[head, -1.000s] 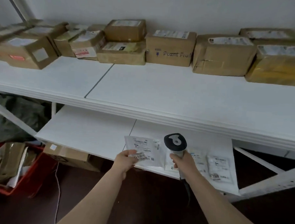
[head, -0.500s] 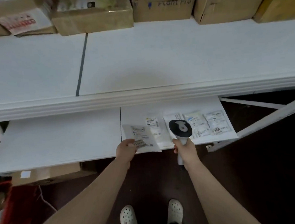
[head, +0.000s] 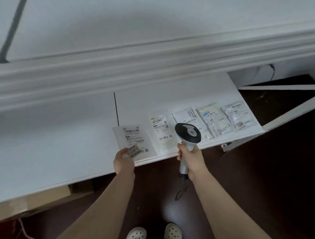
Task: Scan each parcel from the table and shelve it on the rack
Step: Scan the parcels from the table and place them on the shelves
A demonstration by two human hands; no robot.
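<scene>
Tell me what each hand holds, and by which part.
Left hand pinches the flat white parcel by its near corner. Right hand holds the scanner by its grip, below the head.

A flat white parcel [head: 134,140], label up, is pinched at its near corner by the left hand [head: 124,163]. Four similar parcels [head: 212,121] lie in a row beyond the right hand [head: 192,160], which grips the scanner [head: 187,133].
</scene>
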